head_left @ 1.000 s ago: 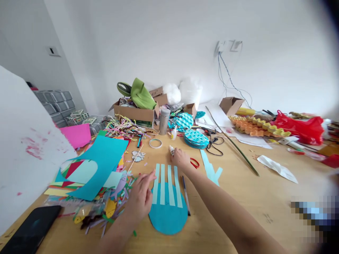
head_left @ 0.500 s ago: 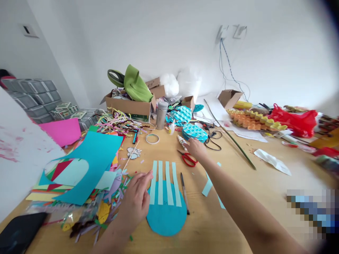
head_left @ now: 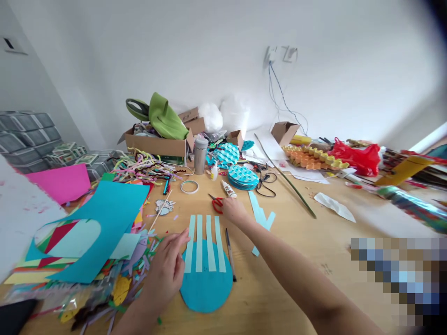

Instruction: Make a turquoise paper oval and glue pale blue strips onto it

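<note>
My left hand rests beside a blue paper circle, fingers stretched out and fingertips at the leftmost pale mint strip; it grips nothing. Several pale mint paper strips lie side by side over the circle's upper half, their far ends reaching past its edge. Over the handles of red scissors my right hand is closed, hiding part of them; the blades point away to the left. A white glue bottle lies just beyond that hand. The thin dark brush is right of the circle.
Loose mint strips lie beneath my right forearm. Blue card offcuts cover the left side. Behind stand a grey flask, woven blue discs and a cardboard box. A long green stick lies at the right.
My right hand has drawn back from near the glue bottle and closed on the scissors, which have shifted slightly left. The view has turned right; my left hand stays by the strips.
</note>
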Motion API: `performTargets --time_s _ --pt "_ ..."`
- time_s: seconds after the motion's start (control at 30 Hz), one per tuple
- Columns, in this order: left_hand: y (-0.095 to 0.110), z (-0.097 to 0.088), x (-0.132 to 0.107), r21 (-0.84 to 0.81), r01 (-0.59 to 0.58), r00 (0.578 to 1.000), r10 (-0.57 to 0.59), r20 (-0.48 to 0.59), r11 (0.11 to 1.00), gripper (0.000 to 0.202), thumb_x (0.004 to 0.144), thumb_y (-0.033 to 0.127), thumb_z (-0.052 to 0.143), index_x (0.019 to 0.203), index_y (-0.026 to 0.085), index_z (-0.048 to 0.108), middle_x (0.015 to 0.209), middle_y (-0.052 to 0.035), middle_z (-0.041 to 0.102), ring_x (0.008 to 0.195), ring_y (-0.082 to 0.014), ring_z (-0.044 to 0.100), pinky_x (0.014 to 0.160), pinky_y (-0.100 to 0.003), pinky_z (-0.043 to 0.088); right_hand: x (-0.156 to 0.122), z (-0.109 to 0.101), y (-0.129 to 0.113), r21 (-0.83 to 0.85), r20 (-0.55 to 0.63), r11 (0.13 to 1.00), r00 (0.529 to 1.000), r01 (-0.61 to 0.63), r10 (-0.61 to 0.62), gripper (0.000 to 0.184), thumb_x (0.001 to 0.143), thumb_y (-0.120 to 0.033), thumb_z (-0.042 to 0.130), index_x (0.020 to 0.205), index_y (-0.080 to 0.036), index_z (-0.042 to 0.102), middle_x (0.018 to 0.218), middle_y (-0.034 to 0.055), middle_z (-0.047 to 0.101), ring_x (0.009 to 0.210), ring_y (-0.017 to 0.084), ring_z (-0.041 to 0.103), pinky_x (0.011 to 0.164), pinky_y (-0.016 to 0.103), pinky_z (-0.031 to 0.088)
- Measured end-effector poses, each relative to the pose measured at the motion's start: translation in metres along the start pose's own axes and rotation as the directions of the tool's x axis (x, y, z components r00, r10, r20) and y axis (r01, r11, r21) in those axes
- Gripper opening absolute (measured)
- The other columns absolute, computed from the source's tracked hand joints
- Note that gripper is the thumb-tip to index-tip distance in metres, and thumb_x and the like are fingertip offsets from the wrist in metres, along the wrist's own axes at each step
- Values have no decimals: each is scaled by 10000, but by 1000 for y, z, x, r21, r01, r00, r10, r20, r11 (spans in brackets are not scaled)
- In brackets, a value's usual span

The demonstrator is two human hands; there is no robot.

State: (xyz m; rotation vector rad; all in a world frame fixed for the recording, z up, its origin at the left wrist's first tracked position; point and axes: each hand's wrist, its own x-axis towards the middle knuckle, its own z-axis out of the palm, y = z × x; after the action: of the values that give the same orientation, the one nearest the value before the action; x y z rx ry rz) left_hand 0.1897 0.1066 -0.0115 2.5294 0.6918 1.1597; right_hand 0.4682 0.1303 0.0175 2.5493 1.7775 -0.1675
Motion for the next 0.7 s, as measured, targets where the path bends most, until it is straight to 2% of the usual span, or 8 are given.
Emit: performTargets --time_s 0.07,0.13,0.2,0.3,0.4,0.5,0.6,0.7 --pt "-1 0 0 7 4 1000 -4 8 1000 660 838 33 391 1452 273 370 1114 -66 680 1067 -235 619 878 -368 535 7 -6 -10 17 -18 1000 1000 6 -6 303 953 -386 563 1123 -145 628 1133 88 653 992 199 637 879 404 516" --pt "-1 -1 0 21 7 1000 -7 16 1000 657 841 33 387 1455 267 363 1115 -70 684 1070 -241 615 895 -388 527 6 -13 -12 39 -43 999 999 4 -2 277 979 -320 501 1094 -118 651 1135 141 664 1023 219 635 870 352 488" --pt "-1 -2 0 30 5 1000 -6 20 1000 670 840 21 379 1465 259 341 1117 -73 686 1074 -242 606 917 -408 516 -6 -19 -8 67 -54 998 999 0 3 297 993 -261 422 1057 -114 673 1102 168 684 1016 231 645 802 301 460" --pt "-1 -2 1 40 25 1000 -26 17 999 683 830 6 380 1467 248 329 1134 -78 676 1091 -244 588 933 -420 505 -38 -22 5 105 -8 994 1000 18 -17 303 983 -303 427 959 -158 692 962 114 724 915 216 670 678 265 417" --pt "-2 -2 0 58 86 995 -88 39 995 654 822 18 394 1441 228 372 1101 -85 674 1072 -255 594 921 -430 505 -73 -14 13 122 76 992 996 36 -46 308 957 -363 486 824 -180 694 845 79 734 793 190 677 591 252 370" --pt "-1 0 -1 51 137 986 -141 85 989 629 810 27 403 1410 214 418 1027 -79 688 988 -254 623 858 -418 524 -97 2 9 99 130 995 991 31 -43 324 950 -364 496 762 -182 687 818 89 736 772 207 680 562 268 337" --pt "0 2 -1 34 164 979 -167 115 986 619 804 23 405 1393 211 438 1012 -75 702 957 -249 633 829 -409 527 -103 15 1 61 143 998 989 23 -31 322 950 -335 472 776 -173 688 842 119 738 805 244 689 559 284 326" --pt "0 2 -2 48 187 974 -191 124 981 615 796 21 410 1384 196 447 1033 -87 702 971 -253 630 838 -418 521 -95 20 -2 27 141 1000 990 12 -16 293 927 -259 449 807 -156 695 873 144 737 819 263 694 565 290 342"
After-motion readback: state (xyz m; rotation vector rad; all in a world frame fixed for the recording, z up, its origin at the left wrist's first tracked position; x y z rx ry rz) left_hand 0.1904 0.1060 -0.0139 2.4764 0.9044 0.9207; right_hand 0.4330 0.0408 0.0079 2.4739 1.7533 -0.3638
